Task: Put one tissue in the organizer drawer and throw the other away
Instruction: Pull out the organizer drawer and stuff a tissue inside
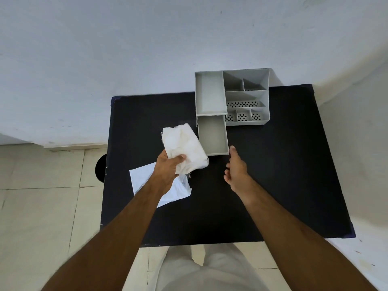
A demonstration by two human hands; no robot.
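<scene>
Gripping hands (168, 164), tissue (184, 148) seemingly just beside pulled-out drawer (213, 136).

The open drawer (213, 136) gapes empty just ahead of the right hand (236, 168), unobstructed above. Bare black table (273, 175) stretches rightward; the organizer (245, 95) blocks farther ahead.

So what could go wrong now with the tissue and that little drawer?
Two things might. The tissue in the left hand looks bulky beside the narrow open drawer, so it could hang over the edge and stop the drawer shutting. Also, the other tissue lies flat under the left arm, near the black table edge, so the arm could brush it onto the floor.
</scene>
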